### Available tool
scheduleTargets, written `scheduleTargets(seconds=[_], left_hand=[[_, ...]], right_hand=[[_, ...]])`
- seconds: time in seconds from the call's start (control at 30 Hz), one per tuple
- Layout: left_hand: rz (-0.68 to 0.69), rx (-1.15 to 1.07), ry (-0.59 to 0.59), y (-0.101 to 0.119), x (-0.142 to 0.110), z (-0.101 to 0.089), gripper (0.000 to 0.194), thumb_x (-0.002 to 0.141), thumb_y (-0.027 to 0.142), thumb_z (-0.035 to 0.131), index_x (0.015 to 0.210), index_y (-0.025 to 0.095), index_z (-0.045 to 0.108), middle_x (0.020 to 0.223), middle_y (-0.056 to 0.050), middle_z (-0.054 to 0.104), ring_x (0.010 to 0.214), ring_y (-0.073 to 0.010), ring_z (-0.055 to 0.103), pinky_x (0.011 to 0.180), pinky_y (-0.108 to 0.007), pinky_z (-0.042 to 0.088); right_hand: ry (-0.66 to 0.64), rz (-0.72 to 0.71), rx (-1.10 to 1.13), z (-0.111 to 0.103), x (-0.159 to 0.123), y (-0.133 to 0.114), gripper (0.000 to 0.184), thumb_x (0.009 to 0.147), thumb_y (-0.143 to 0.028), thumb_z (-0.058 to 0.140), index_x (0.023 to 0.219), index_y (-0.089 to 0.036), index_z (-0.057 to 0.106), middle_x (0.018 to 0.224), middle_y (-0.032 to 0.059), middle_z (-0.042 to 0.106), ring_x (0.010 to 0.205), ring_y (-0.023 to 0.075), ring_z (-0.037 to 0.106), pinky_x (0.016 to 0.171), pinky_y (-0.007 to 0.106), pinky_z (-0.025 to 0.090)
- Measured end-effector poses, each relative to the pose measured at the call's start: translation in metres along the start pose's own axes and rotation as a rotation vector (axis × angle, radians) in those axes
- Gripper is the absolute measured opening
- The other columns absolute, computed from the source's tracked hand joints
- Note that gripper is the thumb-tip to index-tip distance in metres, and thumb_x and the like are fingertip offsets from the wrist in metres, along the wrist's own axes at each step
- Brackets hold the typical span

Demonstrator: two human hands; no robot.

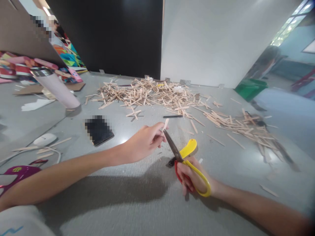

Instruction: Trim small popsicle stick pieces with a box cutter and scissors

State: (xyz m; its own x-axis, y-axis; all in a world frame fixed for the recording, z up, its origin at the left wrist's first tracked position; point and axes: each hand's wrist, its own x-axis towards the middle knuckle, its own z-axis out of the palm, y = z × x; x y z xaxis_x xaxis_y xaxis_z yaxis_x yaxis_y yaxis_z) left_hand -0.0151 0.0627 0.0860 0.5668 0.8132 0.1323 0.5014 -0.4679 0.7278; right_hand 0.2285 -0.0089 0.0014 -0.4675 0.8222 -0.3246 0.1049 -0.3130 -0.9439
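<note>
Between the thumb and fingers of my left hand (pixel 145 142) is a short wooden craft stick (pixel 166 124), pointing up and away from me. My right hand (pixel 194 173) grips a pair of scissors (pixel 175 147) with red and yellow handles. The tips of the blades reach the stick beside my left fingers; whether they touch it I cannot tell. A yellow-handled tool (pixel 189 147) lies on the table just behind the scissors, its dark end partly hidden by them.
A big heap of craft sticks (pixel 145 93) lies at the back, with more sticks (pixel 231 123) strewn right. On the left are a phone (pixel 98 130), a pink bottle (pixel 57 87) and a white mouse (pixel 45 139). A green bin (pixel 249 89) stands beyond the table's right side.
</note>
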Motion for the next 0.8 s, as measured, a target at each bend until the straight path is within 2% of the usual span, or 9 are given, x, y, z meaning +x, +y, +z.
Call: scheduleTargets(seconds=[0.1,0.23,0.43,0.57,0.8], left_hand=[[-0.008,-0.008,0.002,0.000,0.001,0.000,0.026,0.109,0.023,0.051,0.133,0.017,0.057,0.088,-0.005,0.082,0.071,-0.0166,0.076,0.066,-0.026,0.053],[-0.017,-0.024,-0.019,0.000,0.001,-0.001,0.023,0.109,0.023,0.051,0.130,0.017,0.057,0.090,-0.005,0.082,0.072,-0.0167,0.076,0.065,-0.026,0.053],[-0.027,-0.011,-0.037,0.000,0.001,-0.003,0.016,0.109,0.025,0.050,0.122,0.019,0.057,0.090,-0.006,0.081,0.074,-0.0175,0.077,0.063,-0.025,0.051],[-0.002,0.017,-0.059,0.000,0.002,-0.006,0.008,0.110,0.024,0.050,0.110,0.020,0.057,0.089,-0.005,0.081,0.072,-0.0164,0.075,0.064,-0.025,0.050],[0.013,0.133,-0.092,-0.001,0.003,-0.015,0.013,0.107,0.017,0.049,0.102,0.020,0.060,0.093,-0.005,0.081,0.067,-0.0149,0.070,0.062,-0.026,0.046]], right_hand=[[0.006,-0.003,-0.011,0.000,-0.001,0.002,0.068,0.090,-0.077,0.067,0.054,-0.024,0.048,0.034,-0.0065,0.041,0.029,0.0103,0.052,0.031,0.016,0.037],[-0.010,-0.034,-0.012,-0.001,-0.002,0.005,0.074,0.093,-0.083,0.065,0.052,-0.024,0.047,0.035,-0.0073,0.039,0.027,0.0095,0.049,0.031,0.018,0.039],[-0.035,-0.059,-0.029,-0.005,-0.005,0.003,0.075,0.100,-0.078,0.062,0.050,-0.024,0.044,0.034,-0.0068,0.037,0.028,0.0102,0.051,0.030,0.017,0.033],[-0.048,-0.040,-0.026,-0.005,-0.005,-0.001,0.074,0.100,-0.077,0.061,0.050,-0.025,0.045,0.034,-0.0069,0.037,0.027,0.0103,0.048,0.030,0.018,0.034],[-0.107,-0.010,0.001,-0.010,-0.003,0.000,0.074,0.099,-0.078,0.062,0.052,-0.024,0.045,0.033,-0.0074,0.037,0.027,0.0104,0.050,0.030,0.016,0.030]])
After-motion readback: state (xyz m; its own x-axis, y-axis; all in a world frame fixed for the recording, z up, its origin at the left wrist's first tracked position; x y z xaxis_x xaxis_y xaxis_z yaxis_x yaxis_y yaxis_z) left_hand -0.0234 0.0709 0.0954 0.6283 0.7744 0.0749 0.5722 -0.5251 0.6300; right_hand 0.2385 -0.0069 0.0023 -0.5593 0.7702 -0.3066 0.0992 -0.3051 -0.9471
